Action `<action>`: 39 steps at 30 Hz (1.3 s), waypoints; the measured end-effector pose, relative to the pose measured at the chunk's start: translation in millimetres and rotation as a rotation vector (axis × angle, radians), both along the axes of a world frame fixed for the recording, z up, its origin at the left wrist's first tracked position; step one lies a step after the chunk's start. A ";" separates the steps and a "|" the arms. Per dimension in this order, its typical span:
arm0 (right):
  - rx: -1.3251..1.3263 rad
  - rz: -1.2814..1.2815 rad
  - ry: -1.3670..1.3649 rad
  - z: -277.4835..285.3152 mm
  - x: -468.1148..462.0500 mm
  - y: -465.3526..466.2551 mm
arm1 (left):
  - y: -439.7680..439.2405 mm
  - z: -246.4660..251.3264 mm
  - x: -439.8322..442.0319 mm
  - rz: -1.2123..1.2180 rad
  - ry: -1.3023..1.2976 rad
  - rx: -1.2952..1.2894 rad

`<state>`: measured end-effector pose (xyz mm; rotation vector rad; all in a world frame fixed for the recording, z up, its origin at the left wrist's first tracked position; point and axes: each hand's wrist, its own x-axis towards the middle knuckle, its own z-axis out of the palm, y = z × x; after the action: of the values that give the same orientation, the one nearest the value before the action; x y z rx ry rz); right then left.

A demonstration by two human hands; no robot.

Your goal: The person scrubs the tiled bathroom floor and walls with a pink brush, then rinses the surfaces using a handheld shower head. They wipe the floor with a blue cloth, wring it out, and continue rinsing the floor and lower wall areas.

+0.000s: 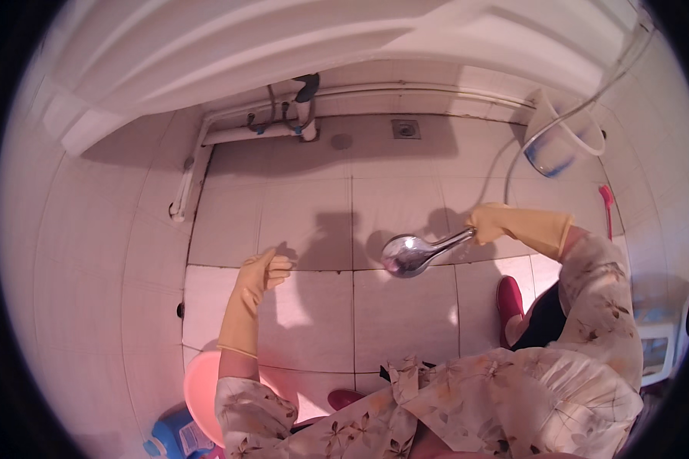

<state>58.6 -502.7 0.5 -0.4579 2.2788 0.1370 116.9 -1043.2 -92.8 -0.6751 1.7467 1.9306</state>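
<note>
My right hand [490, 222], in a yellow rubber glove, is closed around the handle of a chrome hand shower [409, 256]. The shower's round head points left, over the tiled floor. From the gloved fist a metal hose [557, 121] runs up to the top right. My left hand [266, 271], in a matching glove, is held out over the floor tiles with nothing in it; its thumb stands apart from the other fingers. Whether water is coming from the spray face cannot be made out.
A white washbasin [321, 51] spans the top, with a drainpipe [305, 115] beneath it. A floor drain [406, 129] lies by the far wall. A translucent bucket [557, 143] and a red brush [607, 198] are at right. Lower left are a pink basin [198, 390] and a blue bottle [181, 433].
</note>
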 end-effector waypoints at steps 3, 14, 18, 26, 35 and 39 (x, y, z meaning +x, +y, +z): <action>-0.165 -0.098 0.043 0.5 5.0 3.8 | -3.8 -20.4 -5.0 -0.021 -0.041 -0.010; -0.486 0.193 0.243 5.3 -1.8 -83.9 | 96.3 46.6 10.4 -0.002 0.179 0.379; -0.461 0.140 0.319 -2.4 -12.5 -89.1 | 78.6 34.7 10.2 0.071 0.232 0.349; -0.482 -0.081 0.282 30.7 -28.3 -121.4 | 65.4 46.5 20.2 0.304 0.095 0.184; -0.382 -0.067 0.233 10.1 -36.2 -129.2 | 76.2 66.0 25.5 0.138 0.143 0.192; -0.200 0.039 0.037 11.4 -31.7 -123.9 | 89.2 91.2 23.8 -0.033 0.219 0.323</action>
<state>26.9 -626.6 12.0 -0.6076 2.3316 -0.0641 140.6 -954.0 -1.6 -0.3282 1.4990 2.2641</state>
